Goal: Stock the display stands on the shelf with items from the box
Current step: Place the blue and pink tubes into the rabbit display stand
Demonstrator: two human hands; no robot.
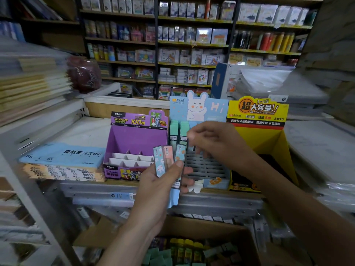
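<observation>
My left hand (153,191) grips a fan of three slim lead cases (167,158), two blue and one pink, in front of the shelf edge. Just behind it stands the blue rabbit display stand (199,110), with green and blue cases in its back row and empty grid slots (205,166) in front. Over that back row my right hand (215,144) hovers, fingertips pinching what looks like a pale blue case (191,145), mostly hidden. The purple Ultraman stand (134,141) on the left has empty dividers. Right of the rabbit stand is a yellow stand (257,135). The cardboard box (107,233) of cases sits below.
Stacks of loose-leaf paper packs (63,156) lie on the shelf left of the purple stand. Plastic-wrapped stock (315,146) fills the right side. Full shelves of stationery (182,54) line the back wall. A metal shelf rail (119,192) runs under the stands.
</observation>
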